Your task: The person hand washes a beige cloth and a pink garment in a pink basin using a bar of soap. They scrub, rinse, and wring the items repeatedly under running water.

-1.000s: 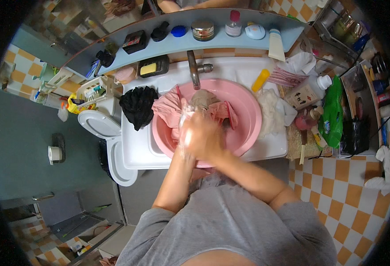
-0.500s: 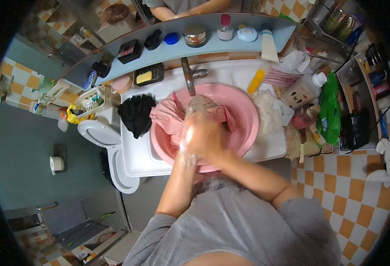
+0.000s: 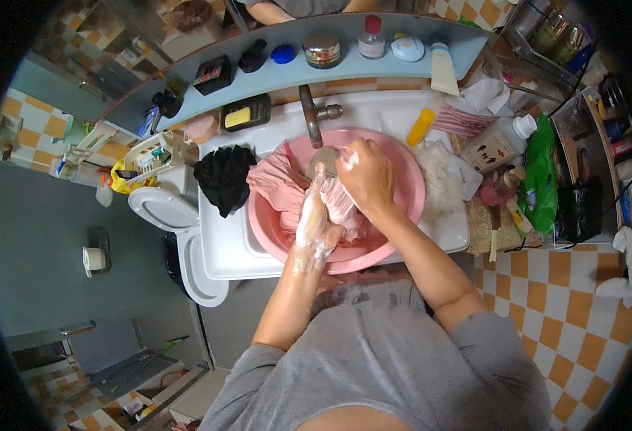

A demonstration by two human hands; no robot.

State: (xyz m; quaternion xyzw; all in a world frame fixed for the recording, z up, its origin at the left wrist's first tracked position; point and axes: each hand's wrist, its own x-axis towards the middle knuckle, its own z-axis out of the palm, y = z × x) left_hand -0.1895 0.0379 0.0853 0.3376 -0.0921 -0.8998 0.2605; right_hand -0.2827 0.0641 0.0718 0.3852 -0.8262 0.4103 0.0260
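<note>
A pink plastic basin sits in the white sink under the metal faucet. Inside it lies a wet pink garment, partly draped over the basin's left rim. Streaked with white suds up to the wrist, my left hand is closed on a bunched part of the garment. To its right and a little higher, my right hand makes a fist round another part of the same cloth, with some foam on the knuckles. The garment stretches between the two hands. A greyish round patch below the faucet is partly covered.
Left of the basin lies a black cloth; behind it a yellow soap bar rests in a black dish. A yellow tube, a whitish cloth and a white bottle stand or lie at right. A blue shelf with toiletries crosses behind.
My hands were together and blurred over the basin. Now they are apart, the right one up and to the right, with pink cloth showing between them.
</note>
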